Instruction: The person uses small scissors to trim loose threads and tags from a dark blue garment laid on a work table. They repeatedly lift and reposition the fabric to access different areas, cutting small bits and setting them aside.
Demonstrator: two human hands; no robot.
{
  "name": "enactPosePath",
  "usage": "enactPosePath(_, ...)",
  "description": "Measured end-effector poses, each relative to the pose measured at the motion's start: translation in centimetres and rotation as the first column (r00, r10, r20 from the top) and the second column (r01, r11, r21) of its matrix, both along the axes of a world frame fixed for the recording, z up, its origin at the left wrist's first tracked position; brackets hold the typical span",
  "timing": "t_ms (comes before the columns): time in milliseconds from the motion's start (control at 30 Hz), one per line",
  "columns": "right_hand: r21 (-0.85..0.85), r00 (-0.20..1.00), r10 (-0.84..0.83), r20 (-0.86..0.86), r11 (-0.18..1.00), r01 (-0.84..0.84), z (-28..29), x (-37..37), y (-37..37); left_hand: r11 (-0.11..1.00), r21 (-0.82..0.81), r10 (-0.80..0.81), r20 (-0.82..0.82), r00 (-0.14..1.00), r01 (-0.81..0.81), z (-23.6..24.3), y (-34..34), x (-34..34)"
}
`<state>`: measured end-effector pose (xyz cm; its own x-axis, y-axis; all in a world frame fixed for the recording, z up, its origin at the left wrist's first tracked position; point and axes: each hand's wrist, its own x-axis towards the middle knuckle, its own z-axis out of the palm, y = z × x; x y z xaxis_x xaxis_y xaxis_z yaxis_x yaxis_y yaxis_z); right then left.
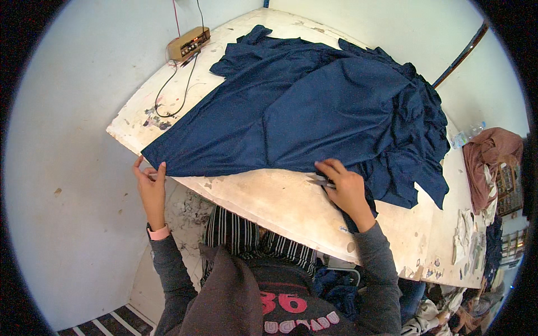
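Observation:
A large navy blue cloth (330, 106) lies spread and creased over the table, bunched on its right side. My left hand (150, 185) is at the cloth's narrow left corner, thumb and fingers on its short end. Along the near edge, my right hand (346, 190) touches the cloth with its fingertips. Small metal snips (318, 180) are held in that same hand, their pointed tip showing to the left; the rest is hidden by the palm.
The worn, pale table (263, 201) has chipped paint along its near edge. At the far left stands a small brown radio-like box (189, 43) with a looping black cable (158, 101). A plastic bottle (469, 134) and a brown cloth (487, 159) are at the right.

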<state>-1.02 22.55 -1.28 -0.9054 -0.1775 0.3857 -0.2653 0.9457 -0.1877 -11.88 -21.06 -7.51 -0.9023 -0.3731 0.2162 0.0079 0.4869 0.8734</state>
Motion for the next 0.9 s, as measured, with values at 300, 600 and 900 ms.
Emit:
enactPosePath(300, 0.026, 0.998, -0.02, -0.055, 0.999, 0.021, -1.3, 0.2, -2.7, 0.261, 0.837, -0.867, -0.015, 0.497, 0.481, 3.1, 10.3, 8.1)
enactPosePath(600, 0.104, 0.983, 0.124, -0.133, 0.988, -0.111, 0.1, 4.0, -4.4, -0.04, 0.99, -0.721, -0.122, 0.682, 0.134, 0.8, 19.3, 8.9)
enactPosePath(900, -0.229, 0.996, 0.054, -0.075, 0.971, -0.069, 0.2, 7.1, -6.5, 0.151, 0.979, -0.624, -0.015, 0.781, 0.139, 1.1, 18.3, 10.7)
